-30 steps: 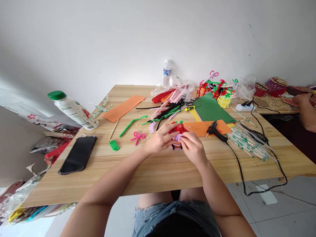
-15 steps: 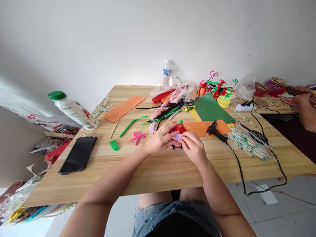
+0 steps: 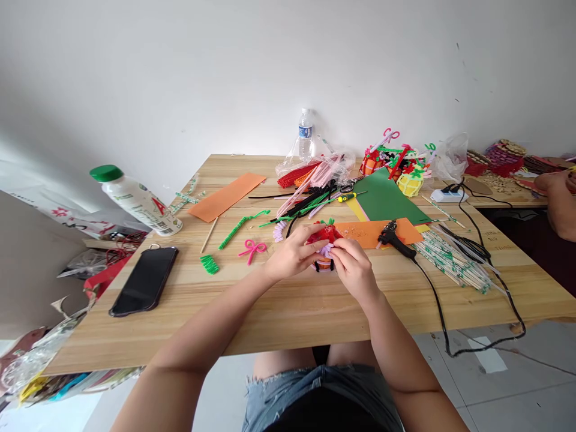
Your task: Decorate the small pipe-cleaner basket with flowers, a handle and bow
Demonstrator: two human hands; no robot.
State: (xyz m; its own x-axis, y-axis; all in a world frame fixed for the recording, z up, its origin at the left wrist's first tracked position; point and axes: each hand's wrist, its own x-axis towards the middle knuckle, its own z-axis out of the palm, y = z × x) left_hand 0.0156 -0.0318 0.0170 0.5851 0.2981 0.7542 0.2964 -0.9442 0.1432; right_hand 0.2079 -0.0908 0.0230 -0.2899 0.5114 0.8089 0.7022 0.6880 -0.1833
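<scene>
Both hands meet over a small orange basket (image 3: 324, 266) with black and lilac bands and red fuzzy pipe cleaner (image 3: 322, 235) on top. Against its near side is a lilac pipe-cleaner flower (image 3: 326, 249), partly covered by fingers. My left hand (image 3: 293, 254) is closed on the flower's left side, its fingers reaching across the basket. From the right, my right hand (image 3: 354, 265) pinches the flower between thumb and fingers. A pink pipe-cleaner bow (image 3: 252, 250), a green zigzag piece (image 3: 209, 264) and a coiled green stem (image 3: 236, 233) lie left of my left hand.
A black glue gun (image 3: 395, 240) rests on an orange sheet (image 3: 369, 233), its cord trailing off the front edge. Wrapped sticks (image 3: 454, 261) lie at right. A phone (image 3: 144, 281) and a white bottle (image 3: 141, 201) stand left; finished baskets (image 3: 409, 182) at back. Another person's arm (image 3: 558, 204) shows far right.
Both hands stay at the basket with nearly the same grip. The fingers have shifted slightly over the lilac flower, and the whole view has moved a little.
</scene>
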